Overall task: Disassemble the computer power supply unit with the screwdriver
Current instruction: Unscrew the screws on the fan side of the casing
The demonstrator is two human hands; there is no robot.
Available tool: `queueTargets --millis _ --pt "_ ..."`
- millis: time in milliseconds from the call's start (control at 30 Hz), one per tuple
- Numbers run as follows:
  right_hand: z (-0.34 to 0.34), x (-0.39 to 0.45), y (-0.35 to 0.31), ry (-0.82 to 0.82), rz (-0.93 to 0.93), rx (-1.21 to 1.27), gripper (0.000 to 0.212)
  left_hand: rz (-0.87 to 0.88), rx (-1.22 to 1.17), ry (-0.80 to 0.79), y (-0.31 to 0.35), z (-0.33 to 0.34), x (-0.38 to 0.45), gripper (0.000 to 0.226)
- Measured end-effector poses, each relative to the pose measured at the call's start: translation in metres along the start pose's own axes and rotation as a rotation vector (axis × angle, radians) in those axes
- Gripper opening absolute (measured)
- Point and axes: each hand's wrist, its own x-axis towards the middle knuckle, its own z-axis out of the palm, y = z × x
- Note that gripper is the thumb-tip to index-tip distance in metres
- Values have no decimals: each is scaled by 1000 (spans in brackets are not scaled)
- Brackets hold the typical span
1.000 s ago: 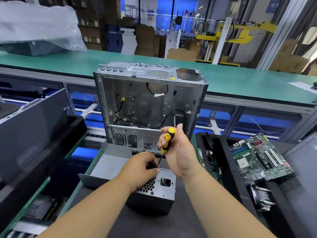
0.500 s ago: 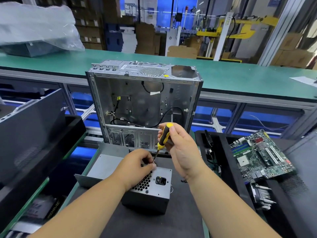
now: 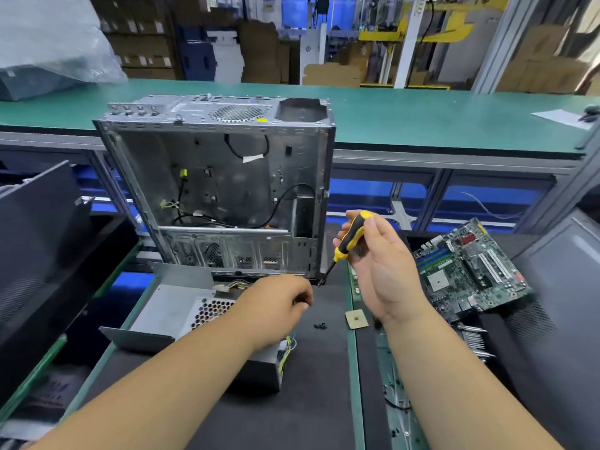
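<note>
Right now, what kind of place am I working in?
Probably a factory teardown or recycling line for computers: a long green-topped workbench, a stripped bare-metal computer case, a loose green motherboard, and stacked brown cardboard boxes behind.

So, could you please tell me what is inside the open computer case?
Inside the computer case only loose black cables, a yellow connector and a white tag show against the bare metal panel. No boards appear; the perforated lower plate hides whatever lies behind it.

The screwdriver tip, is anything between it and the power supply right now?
Yes: the left hand hovers over the grey metal power supply unit, between its top face and the yellow-and-black screwdriver, which the right hand holds raised off to the right.
</note>
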Motion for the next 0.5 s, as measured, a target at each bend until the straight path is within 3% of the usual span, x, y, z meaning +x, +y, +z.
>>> queueTargets --millis 167,300,500 --pt "-39 0 -8 51 26 2 30 -118 210 -127 27 31 25 11" --pt "-65 2 -8 77 63 3 29 -247 111 -134 45 84 36 8" --pt "-89 7 -7 47 123 -9 29 -658 -90 89 28 134 38 11"
